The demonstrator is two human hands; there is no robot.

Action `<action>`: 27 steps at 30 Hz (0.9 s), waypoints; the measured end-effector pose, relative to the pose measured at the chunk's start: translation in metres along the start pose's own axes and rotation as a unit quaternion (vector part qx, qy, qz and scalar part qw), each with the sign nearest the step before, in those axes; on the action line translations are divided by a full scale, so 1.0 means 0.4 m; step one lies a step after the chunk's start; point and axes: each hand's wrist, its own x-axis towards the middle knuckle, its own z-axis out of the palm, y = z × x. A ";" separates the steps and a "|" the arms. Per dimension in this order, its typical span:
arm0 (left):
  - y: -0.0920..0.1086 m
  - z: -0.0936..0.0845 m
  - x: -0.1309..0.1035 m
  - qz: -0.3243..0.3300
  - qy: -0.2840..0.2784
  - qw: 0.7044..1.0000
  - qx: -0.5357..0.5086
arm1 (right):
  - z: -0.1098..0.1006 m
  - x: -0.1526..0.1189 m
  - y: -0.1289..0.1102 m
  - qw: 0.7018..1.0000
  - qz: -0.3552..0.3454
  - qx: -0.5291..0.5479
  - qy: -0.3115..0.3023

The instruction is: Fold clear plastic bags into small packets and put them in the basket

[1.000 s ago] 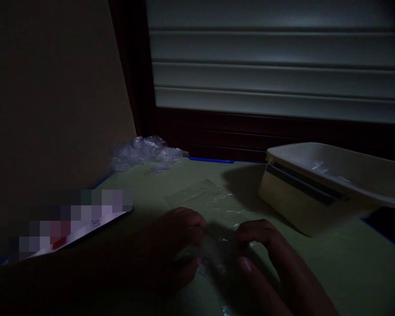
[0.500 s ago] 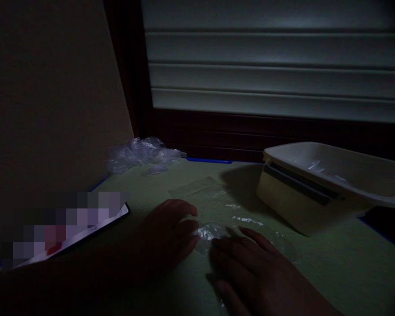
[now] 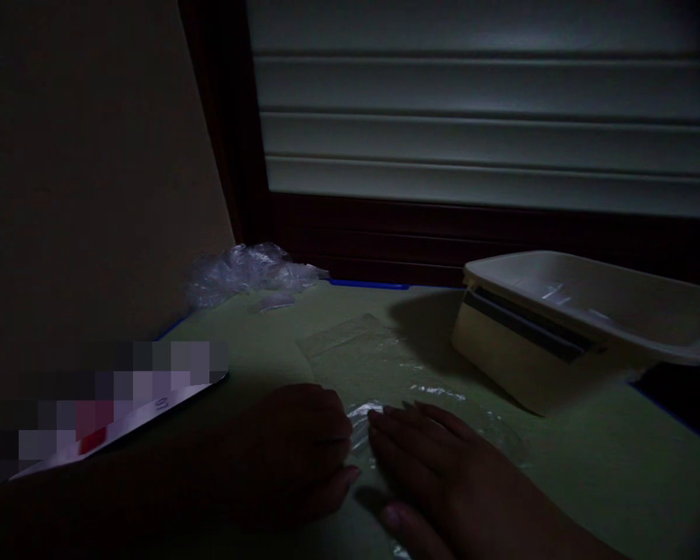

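Note:
A thin clear plastic bag lies spread on the green tabletop, with shiny wrinkles around my hands. My left hand is at its near left edge, fingers curled together on a bunched part of the plastic. The exact grip is dim and partly hidden. Close by on the right, my right hand lies flat over the bag, fingers stretched out and the thumb apart. Part of the bag is covered by this hand.
A heap of crumpled clear plastic sits at the back left. An off-white plastic bin stands tilted at the right. On the left is a phone-like screen, partly pixelated. Beyond the green tabletop is a slatted panel.
My left hand has moved slightly down and its fingers have closed at the plastic. The right hand's fingers have straightened and lie flatter.

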 end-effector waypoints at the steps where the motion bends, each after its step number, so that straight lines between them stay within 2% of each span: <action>1: 0.001 -0.002 0.001 -0.001 -0.004 1.000 -0.001 | -0.001 -0.001 0.001 1.000 0.020 -0.002 0.006; 5: 0.004 -0.004 0.005 -0.011 -0.012 1.000 -0.007 | 0.000 -0.003 0.019 0.996 0.075 -0.015 0.042; 10: -0.006 0.010 -0.001 -0.038 0.013 0.999 -0.018 | 0.005 -0.003 0.041 0.994 0.090 0.030 0.047; 13: -0.011 0.016 -0.006 -0.056 0.029 0.998 -0.022 | -0.009 -0.005 0.033 0.991 0.082 0.083 0.071; 16: -0.009 0.014 -0.006 -0.043 0.063 0.997 -0.028 | -0.034 -0.007 0.015 0.987 0.071 0.107 0.094; 18: -0.005 0.010 -0.005 -0.028 0.066 0.997 -0.033 | -0.048 -0.007 0.005 0.987 0.063 0.121 0.085; 21: -0.004 0.006 -0.003 -0.020 0.041 0.998 -0.045 | -0.055 -0.005 -0.003 0.990 0.033 0.134 0.032; 24: -0.006 0.008 -0.003 -0.017 0.032 0.998 -0.051 | -0.042 -0.003 -0.002 0.993 0.015 0.117 -0.030; 27: -0.007 0.011 -0.007 -0.019 0.031 0.998 -0.053 | -0.022 -0.001 0.003 0.993 0.019 0.109 -0.039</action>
